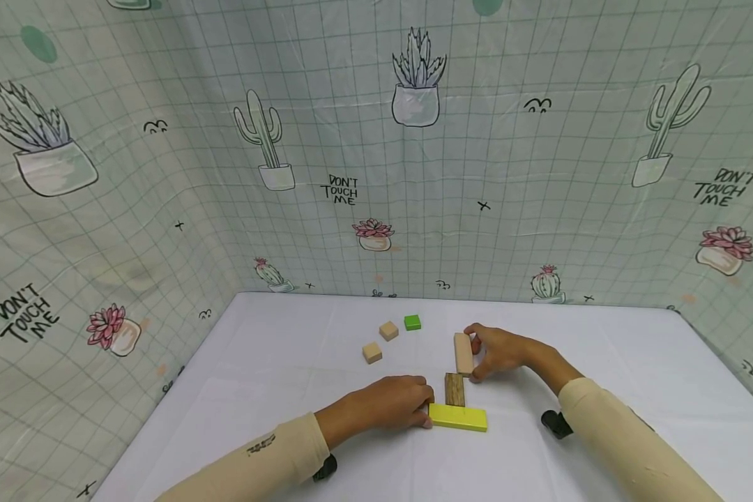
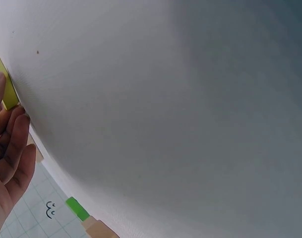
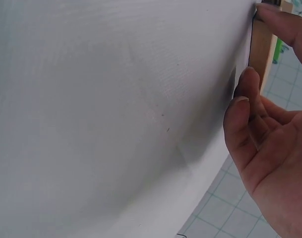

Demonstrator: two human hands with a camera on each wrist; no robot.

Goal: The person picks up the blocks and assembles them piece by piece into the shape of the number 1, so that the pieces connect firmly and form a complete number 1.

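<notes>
- Head view: left hand (image 1: 385,404) pinches the left end of the yellow block (image 1: 458,417), flat on the white table (image 1: 276,404).
- Right hand (image 1: 500,351) has thumb and fingers gripping the pale block (image 1: 463,354), further back.
- Brown block (image 1: 454,389) sits between those two, looks like it's touching both.
- Green block (image 1: 412,322) and two tan cubes (image 1: 388,330) are off behind, to the left.

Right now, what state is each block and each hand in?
Yellow block: lying crosswise, held at its left end
Long pale block: lying lengthwise, held
Dark wood block: between those two, untouched
Green block: loose, untouched
Two small pale blocks: apart, untouched
Left hand: pinching the yellow block
Right hand: gripping the long pale block
</notes>
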